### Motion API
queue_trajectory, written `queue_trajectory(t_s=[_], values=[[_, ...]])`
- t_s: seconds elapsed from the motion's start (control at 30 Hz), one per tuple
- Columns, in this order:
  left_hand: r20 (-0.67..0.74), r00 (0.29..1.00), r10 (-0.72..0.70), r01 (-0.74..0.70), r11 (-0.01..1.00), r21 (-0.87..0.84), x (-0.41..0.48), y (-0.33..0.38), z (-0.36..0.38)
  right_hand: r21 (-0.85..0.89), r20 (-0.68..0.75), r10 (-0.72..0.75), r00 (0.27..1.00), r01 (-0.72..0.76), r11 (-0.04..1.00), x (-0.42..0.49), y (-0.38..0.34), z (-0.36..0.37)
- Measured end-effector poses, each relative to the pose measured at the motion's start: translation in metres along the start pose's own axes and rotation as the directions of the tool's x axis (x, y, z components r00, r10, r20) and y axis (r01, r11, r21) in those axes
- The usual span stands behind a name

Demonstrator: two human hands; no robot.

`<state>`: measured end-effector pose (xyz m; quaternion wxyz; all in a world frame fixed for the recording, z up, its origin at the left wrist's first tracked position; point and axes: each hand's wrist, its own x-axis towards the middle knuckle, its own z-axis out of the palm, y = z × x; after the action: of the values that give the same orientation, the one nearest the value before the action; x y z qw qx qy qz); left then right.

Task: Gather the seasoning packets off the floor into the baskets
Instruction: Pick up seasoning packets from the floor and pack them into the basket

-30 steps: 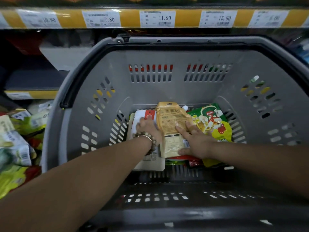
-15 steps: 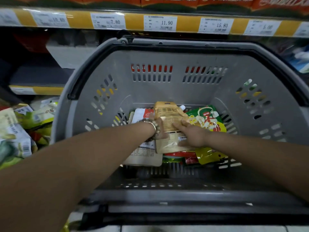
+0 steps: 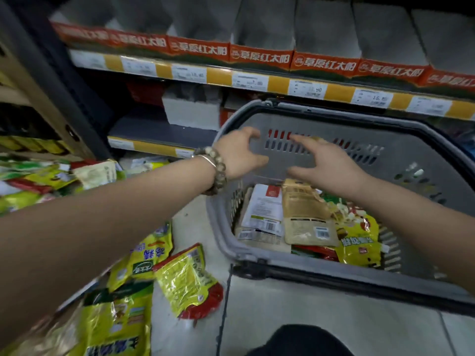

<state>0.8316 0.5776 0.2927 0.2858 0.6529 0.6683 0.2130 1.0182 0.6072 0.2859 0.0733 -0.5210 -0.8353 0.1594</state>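
A grey plastic basket (image 3: 401, 160) stands on the floor at the right. Inside lie a white packet (image 3: 264, 206), a tan pouch (image 3: 305, 214) and a yellow-green packet (image 3: 359, 240). My left hand (image 3: 240, 152), with a bead bracelet on the wrist, hovers over the basket's left rim, fingers spread and holding nothing. My right hand (image 3: 326, 160) hangs above the packets, fingers loosely apart, also holding nothing. Several yellow packets (image 3: 185, 278) lie on the floor at the lower left.
More loose packets (image 3: 51, 178) pile up at the far left by a cardboard box (image 3: 30, 98). Store shelves with yellow price strips (image 3: 257, 83) run behind the basket. A dark shape (image 3: 300, 340) sits at the bottom edge.
Both hands let go of the tan pouch and rose out of the basket. The view swung left and back, bringing the floor packets into sight.
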Motion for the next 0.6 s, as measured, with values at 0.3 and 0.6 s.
queue_trajectory(t_s=[0.3,0.6], values=[[-0.189,0.968,-0.167,0.153,0.984,-0.089,-0.126,-0.116,-0.08,0.006,-0.037,-0.341,0.939,0.341,0.94,-0.011,-0.174,0.021],[-0.093,0.913,-0.396,0.39,0.918,-0.078,-0.188,-0.244,-0.019,-0.285,0.463,-0.287,0.839,0.447,0.848,-0.014,-0.217,0.152]])
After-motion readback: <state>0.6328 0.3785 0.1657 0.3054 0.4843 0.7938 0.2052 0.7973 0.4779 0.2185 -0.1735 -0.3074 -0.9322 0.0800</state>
